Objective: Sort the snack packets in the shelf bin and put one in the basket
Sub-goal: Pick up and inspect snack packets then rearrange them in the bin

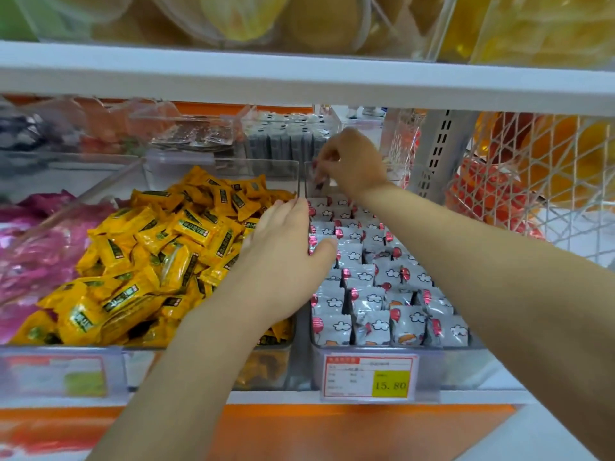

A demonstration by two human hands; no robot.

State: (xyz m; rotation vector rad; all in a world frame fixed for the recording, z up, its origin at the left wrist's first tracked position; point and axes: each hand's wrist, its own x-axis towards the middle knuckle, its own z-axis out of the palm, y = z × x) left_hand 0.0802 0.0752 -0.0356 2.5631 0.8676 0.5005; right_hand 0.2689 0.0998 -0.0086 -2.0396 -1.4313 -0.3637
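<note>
Sorting looks like it's in full swing here. The snack packets (pixel 376 294) (white-grey ones with little clouds and red balloons) stand on edge in neat rows inside the clear shelf bin (pixel 461 361), the one with the 15.80 price tag (pixel 369 377) on its front. Filed upright like that, you can fit more in and see every face.

About the hands: the left hand (pixel 283 251) lies flat and relaxed, fingers straight, along the left edge of the bin with its thumb resting on the packets. My guess is it's there as a bookend so the rows don't flop over, and so nothing slides toward the heap of yellow packets (pixel 159 261) in the next bin. The right hand (pixel 352 161) reaches to the very back with its fingers curled down, pinching what looks like a back-row packet (pixel 320 176) by its top edge. It's a bit blurry there, so I can't say if it's being tucked in or pulled out.

There's a white lattice basket (pixel 539 181) off to the right, well apart from both hands, with orange stuff showing through it. I can't tell for sure whether that's the basket meant for the task. Either way I don't see any of the cloud packets in it, so I reckon that part isn't done yet, and the pinched packet would be the obvious one to carry over
</note>
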